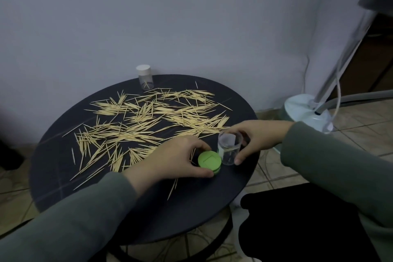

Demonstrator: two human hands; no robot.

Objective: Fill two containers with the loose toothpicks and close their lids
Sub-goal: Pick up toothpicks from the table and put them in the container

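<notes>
Head view shows the left hand [176,155] holding a round green plastic lid [209,162] on the round black table [63,176]. Just beside it, the right hand [257,138] grips an open clear plastic jar [229,148]. Loose wooden toothpicks [148,121] lie scattered behind. Farthest stands a clear jar with a white lid [145,77].

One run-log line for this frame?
left hand: grips green lid | right hand: holds open container | toothpicks: loose
</notes>
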